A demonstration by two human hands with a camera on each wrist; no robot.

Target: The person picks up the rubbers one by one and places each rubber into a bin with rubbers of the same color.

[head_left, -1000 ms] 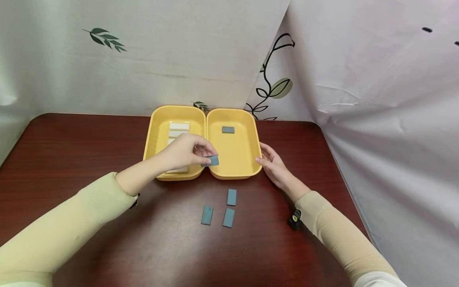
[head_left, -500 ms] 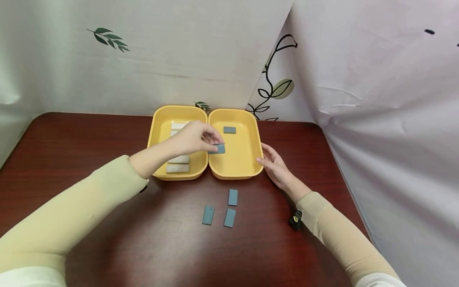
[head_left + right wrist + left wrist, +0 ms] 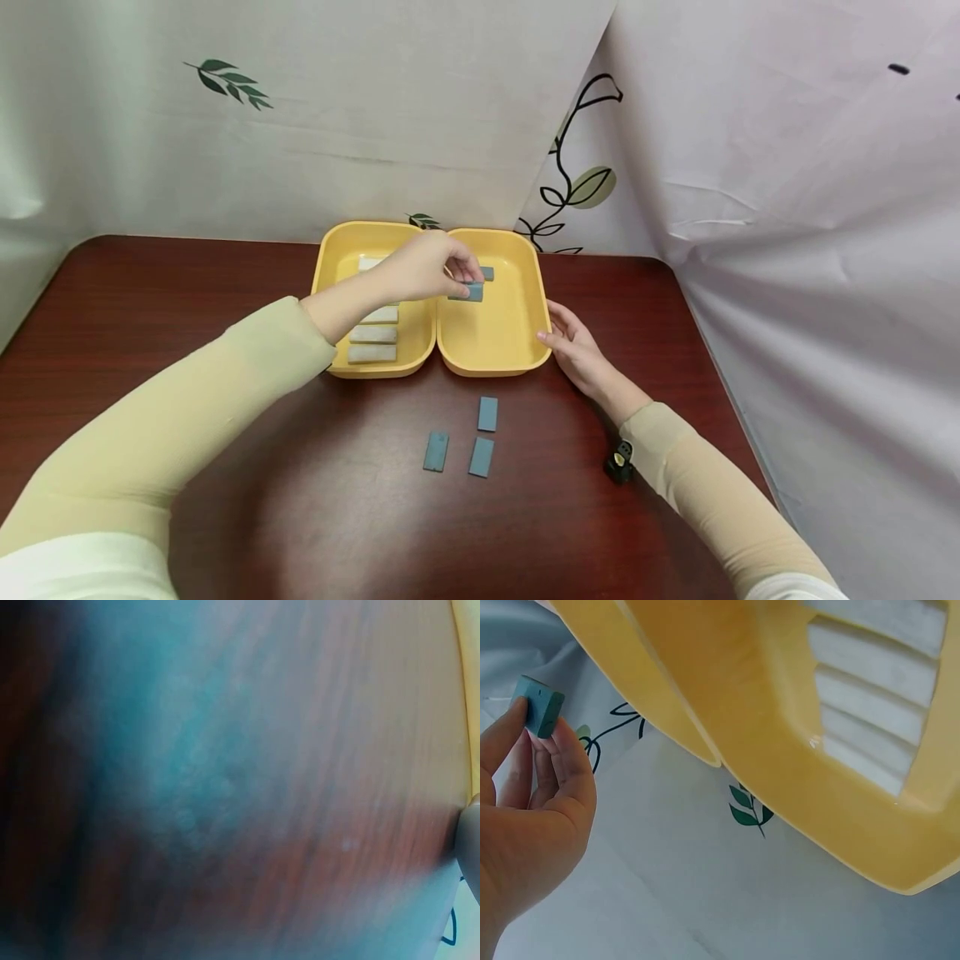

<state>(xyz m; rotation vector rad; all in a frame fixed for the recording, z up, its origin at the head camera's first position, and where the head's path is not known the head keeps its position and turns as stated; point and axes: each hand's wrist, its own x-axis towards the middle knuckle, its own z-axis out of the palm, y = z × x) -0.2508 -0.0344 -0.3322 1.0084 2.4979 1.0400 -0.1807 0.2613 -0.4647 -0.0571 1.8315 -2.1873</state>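
Observation:
In the head view my left hand (image 3: pixel 425 267) pinches a blue-grey rectangular block (image 3: pixel 471 292) between thumb and fingers, above the right yellow tray (image 3: pixel 495 342). The left wrist view shows the same block (image 3: pixel 544 707) at the fingertips, its narrow end facing the camera. Partly behind the hand, another blue-grey block (image 3: pixel 487 273) lies at the back of that tray. My right hand (image 3: pixel 576 346) holds the tray's right wall, thumb at the rim and fingers along the outside. The left yellow tray (image 3: pixel 327 271) carries several white blocks (image 3: pixel 372 334) in a column, some covered by my left hand.
Three blue-grey blocks lie on the dark red table in front of the trays: one at the left (image 3: pixel 436 451), one nearer the trays (image 3: pixel 487 413), one below it (image 3: pixel 481 457). Pale patterned curtains (image 3: pixel 337 125) stand behind the table and along its right side.
My left hand has carried its blue-grey block rightward and farther back, from the seam between the trays to over the right tray. My right hand stays at the tray's wall.

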